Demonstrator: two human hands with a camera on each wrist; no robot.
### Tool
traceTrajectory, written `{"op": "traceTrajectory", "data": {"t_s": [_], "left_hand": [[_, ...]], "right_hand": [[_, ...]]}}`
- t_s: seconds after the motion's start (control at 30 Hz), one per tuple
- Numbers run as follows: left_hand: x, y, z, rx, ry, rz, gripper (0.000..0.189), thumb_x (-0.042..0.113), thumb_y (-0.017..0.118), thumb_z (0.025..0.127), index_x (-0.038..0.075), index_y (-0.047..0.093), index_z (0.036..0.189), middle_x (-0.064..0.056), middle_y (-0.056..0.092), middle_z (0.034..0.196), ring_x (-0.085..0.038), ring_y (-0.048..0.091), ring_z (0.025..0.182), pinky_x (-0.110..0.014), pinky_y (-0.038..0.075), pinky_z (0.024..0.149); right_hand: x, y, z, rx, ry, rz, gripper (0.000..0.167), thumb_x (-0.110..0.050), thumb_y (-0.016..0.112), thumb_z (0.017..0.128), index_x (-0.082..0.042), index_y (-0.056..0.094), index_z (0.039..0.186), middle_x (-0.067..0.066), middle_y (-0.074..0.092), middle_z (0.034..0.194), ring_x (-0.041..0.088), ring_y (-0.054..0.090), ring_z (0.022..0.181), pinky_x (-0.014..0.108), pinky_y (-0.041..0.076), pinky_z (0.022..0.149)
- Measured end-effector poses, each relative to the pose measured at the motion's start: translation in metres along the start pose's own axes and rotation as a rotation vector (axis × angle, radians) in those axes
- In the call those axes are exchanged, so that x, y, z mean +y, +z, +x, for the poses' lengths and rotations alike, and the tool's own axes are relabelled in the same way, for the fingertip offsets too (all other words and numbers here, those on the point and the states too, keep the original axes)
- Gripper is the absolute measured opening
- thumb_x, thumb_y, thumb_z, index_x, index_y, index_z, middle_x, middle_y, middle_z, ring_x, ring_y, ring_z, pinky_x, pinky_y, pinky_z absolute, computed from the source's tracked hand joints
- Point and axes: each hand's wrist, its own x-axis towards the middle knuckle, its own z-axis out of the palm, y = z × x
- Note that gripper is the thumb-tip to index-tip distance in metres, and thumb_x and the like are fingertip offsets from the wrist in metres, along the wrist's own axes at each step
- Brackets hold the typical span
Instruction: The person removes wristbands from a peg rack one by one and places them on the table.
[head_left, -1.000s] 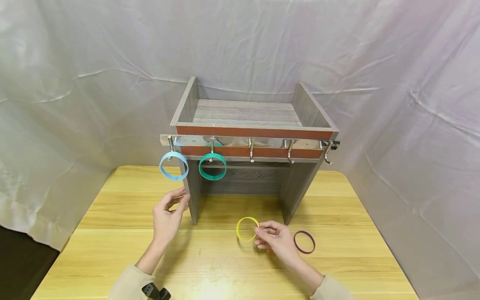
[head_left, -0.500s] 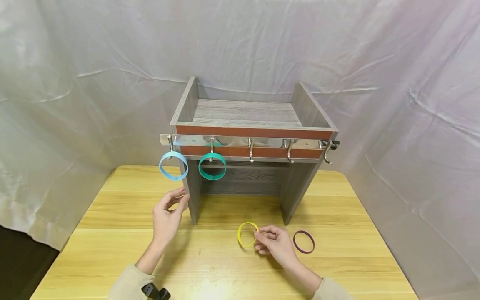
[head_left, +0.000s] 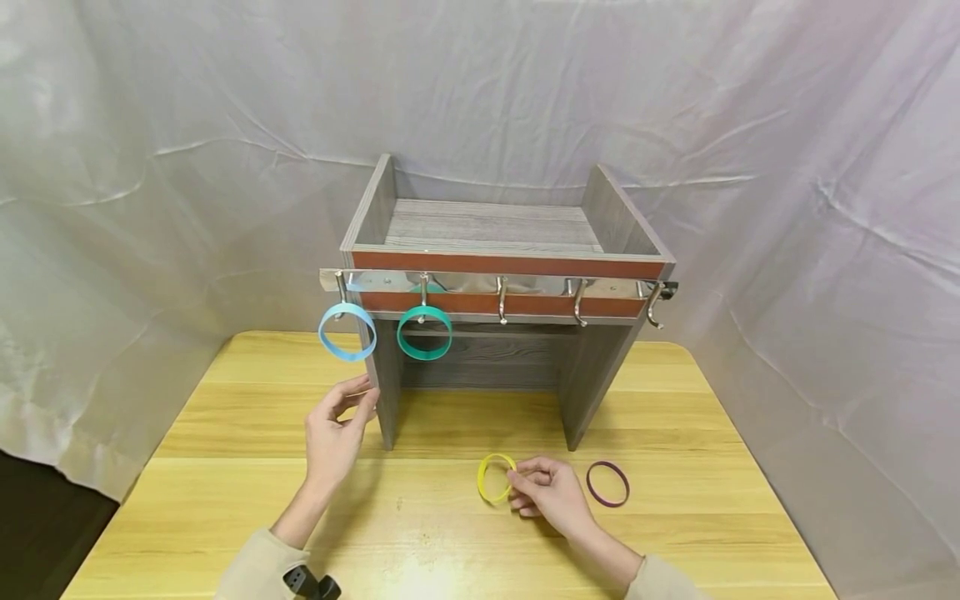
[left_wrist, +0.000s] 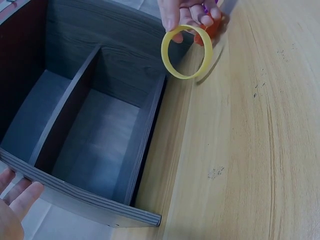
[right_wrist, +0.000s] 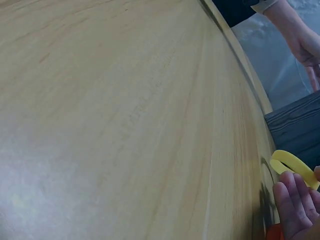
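Note:
My right hand (head_left: 551, 496) pinches a yellow wristband (head_left: 482, 481) between thumb and fingers, holding it up over the table. Its shadow falls on the wood in the left wrist view. Something orange (left_wrist: 209, 33) shows behind that hand, mostly hidden by it. A purple wristband (head_left: 608, 484) lies flat just right of the hand. My left hand (head_left: 337, 433) grips the front edge of the grey shelf's left side panel (head_left: 384, 392). Above it, a light blue wristband (head_left: 327, 342) hangs on the leftmost hook, and a green wristband (head_left: 405, 343) on the hook beside it.
A metal hook rail (head_left: 540, 285) runs across the front of the grey wooden shelf (head_left: 487, 225). Three hooks on its right side carry no band. The shelf stands on a light wooden table (head_left: 225, 475), with grey cloth (head_left: 225, 108) behind and at the sides.
My right hand has come slightly down and toward me with the yellow wristband. The left hand keeps its grip on the panel, and the hanging bands stay as they were.

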Motion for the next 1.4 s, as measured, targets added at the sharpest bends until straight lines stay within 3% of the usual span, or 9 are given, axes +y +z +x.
{"op": "traceTrajectory", "data": {"t_s": [0.83,1.4], "left_hand": [[0.002,0.000,-0.001,0.006,-0.001,0.007,0.020,-0.005,0.072,0.095,-0.005,0.075,0.115,0.025,0.073,0.101,0.001,0.074,0.085,-0.023,0.068,0.066],[0.000,0.000,0.000,0.000,-0.002,0.006,0.019,-0.005,0.072,0.096,-0.005,0.075,0.115,0.024,0.073,0.101,0.004,0.073,0.085,-0.018,0.067,0.067]], "right_hand": [[0.005,-0.006,0.003,-0.030,0.019,-0.074,0.038,-0.018,0.074,0.099,0.012,0.066,0.121,0.010,0.079,0.082,0.011,0.075,0.066,0.024,0.068,0.061],[0.004,-0.011,0.005,-0.051,0.033,-0.149,0.038,-0.019,0.073,0.100,0.011,0.067,0.123,0.014,0.079,0.084,0.014,0.075,0.066,0.027,0.068,0.059]]}}
